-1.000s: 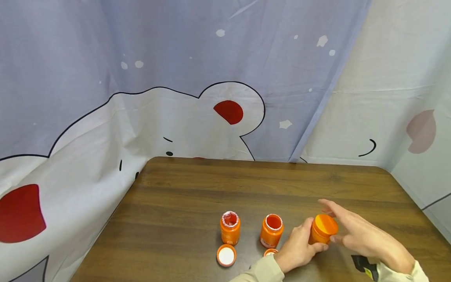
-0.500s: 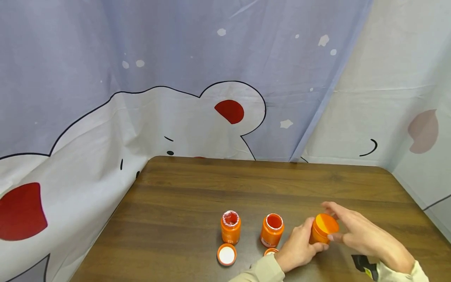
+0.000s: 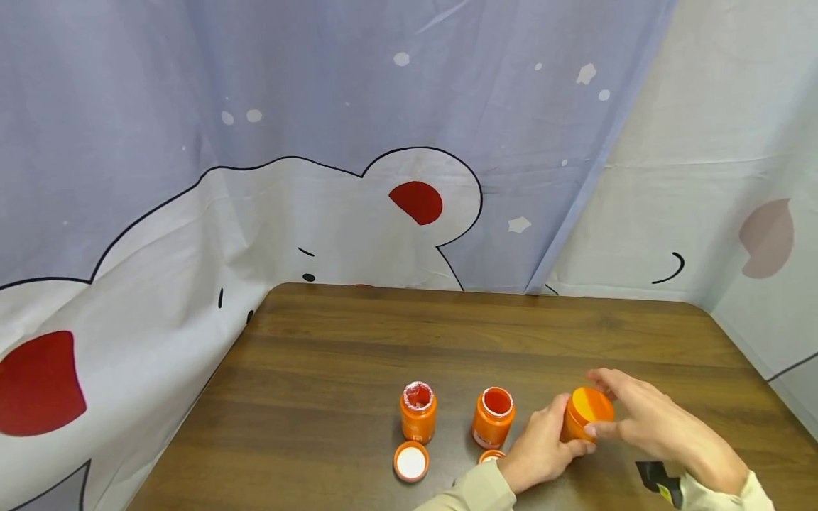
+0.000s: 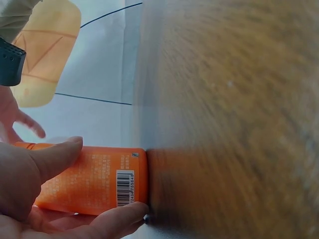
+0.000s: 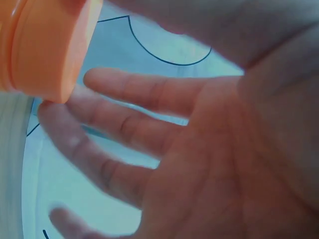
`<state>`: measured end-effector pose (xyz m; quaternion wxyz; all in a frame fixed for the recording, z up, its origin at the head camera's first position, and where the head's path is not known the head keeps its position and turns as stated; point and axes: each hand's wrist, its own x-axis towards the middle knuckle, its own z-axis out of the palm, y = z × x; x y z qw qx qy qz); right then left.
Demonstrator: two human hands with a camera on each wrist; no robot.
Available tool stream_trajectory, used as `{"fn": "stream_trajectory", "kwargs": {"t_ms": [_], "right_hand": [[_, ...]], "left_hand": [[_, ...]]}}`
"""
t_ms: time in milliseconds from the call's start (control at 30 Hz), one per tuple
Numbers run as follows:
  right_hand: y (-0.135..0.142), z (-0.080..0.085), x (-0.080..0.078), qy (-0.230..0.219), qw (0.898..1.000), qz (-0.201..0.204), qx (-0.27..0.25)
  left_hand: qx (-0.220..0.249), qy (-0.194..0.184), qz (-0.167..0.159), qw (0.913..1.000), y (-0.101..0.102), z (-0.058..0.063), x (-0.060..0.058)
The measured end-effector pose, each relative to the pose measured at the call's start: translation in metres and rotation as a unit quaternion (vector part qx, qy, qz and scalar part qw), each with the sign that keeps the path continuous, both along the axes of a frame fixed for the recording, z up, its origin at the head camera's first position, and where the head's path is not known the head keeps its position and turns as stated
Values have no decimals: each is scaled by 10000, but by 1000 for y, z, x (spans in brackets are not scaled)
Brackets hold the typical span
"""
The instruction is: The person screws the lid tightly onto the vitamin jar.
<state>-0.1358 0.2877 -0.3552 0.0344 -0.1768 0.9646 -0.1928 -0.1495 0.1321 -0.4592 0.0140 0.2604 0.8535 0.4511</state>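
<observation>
Toward the right of the table, an orange pill bottle (image 3: pixel 578 424) stands upright with its lid on. My left hand (image 3: pixel 539 448) grips its body low down; in the left wrist view, the thumb and fingers lie around the orange bottle (image 4: pixel 94 177), beside its printed text and barcode. My right hand (image 3: pixel 658 426) pinches the bottle's orange lid (image 3: pixel 592 405), thumb on the near side and fingertips on the far side. Close up in the right wrist view, the fingers (image 5: pixel 79 144) are fairly straight and their tips meet the edge of the lid (image 5: pixel 45 55).
Two uncapped orange bottles stand to the left, one nearer (image 3: pixel 493 419) and one farther left (image 3: pixel 418 413). A lid (image 3: pixel 411 462) with its white inside up lies before the far-left one. Another lid (image 3: pixel 491 456) is partly hidden by my left sleeve. A curtain (image 3: pixel 358 220) hangs behind the table.
My right hand has turned slightly at the lid, its thumb sliding left along the near side and its fingertips shifting a little right. The left hand and the bottle stay in place.
</observation>
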Motion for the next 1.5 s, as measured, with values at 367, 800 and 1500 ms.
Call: {"fn": "stream_trajectory", "kwargs": {"t_ms": [367,800,1500], "right_hand": [[-3,2,5,253,9994,218,-113],[-1,2,1,229,9988,399,-189],[0,0,-1,-17,9992,205,-344]], "left_hand": [[9,32,47,10000,0,0,1],[33,-181,-14,9998,0,4,1],[42,27,-54,10000,-1,1,1]]}}
